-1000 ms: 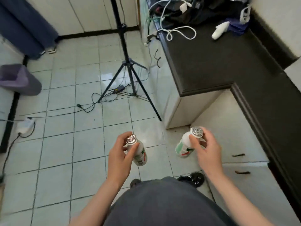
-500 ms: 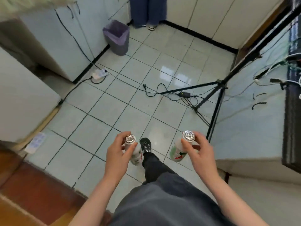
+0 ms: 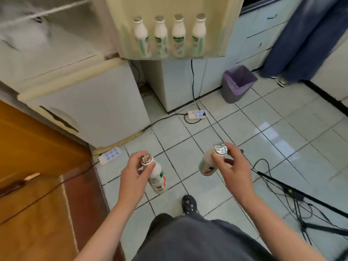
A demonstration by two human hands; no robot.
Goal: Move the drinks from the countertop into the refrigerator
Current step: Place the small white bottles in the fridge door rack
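Below the open cream refrigerator door (image 3: pixel 220 25), newly in view since the turn from the desk, left grip (image 3: pixel 134 176) clasps one white foil-capped drink bottle (image 3: pixel 157 177), right grip (image 3: pixel 235 170) its twin bottle (image 3: pixel 206 163); shelving looks next.

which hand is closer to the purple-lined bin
Right. The right hand is in line with the bin, nearer the camera; the left hand sits further left, toward the refrigerator.

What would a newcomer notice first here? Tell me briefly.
The left hand grips one white bottle, the right hand a second bottle, low at centre. Above, four matching bottles stand in a row in the open refrigerator door shelf.
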